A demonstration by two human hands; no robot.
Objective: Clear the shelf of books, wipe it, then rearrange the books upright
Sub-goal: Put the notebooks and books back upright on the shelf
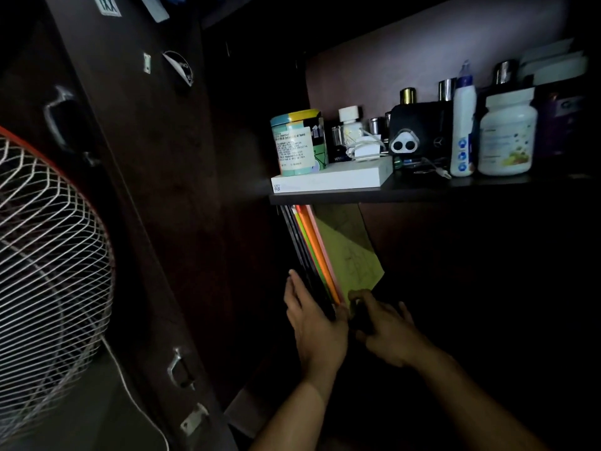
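Left hand (312, 323) is laid flat, fingers straight, against the dark outer side of the books (320, 255), low center of the frame. Right hand (387, 330) is on the other side of the stack, fingers curled near the bottom corner of the yellow cover, but it's so dark down there I can't tell whether it's actually pinching anything. So both hands kinda sandwich the stack.

Books sit in the lower shelf (455, 288), right under the board, standing but leaning toward the upper left, spines in black, green, orange and pink.

Progress-wise, my guess is this is the last stretch: books are back in and mostly upright, just need straightening. Can't confirm the wipe, no cloth in sight and the shelf floor is pitch black. The upper board (422, 190) holds a tin (296, 141), white box (331, 179) and bottles (505, 135).
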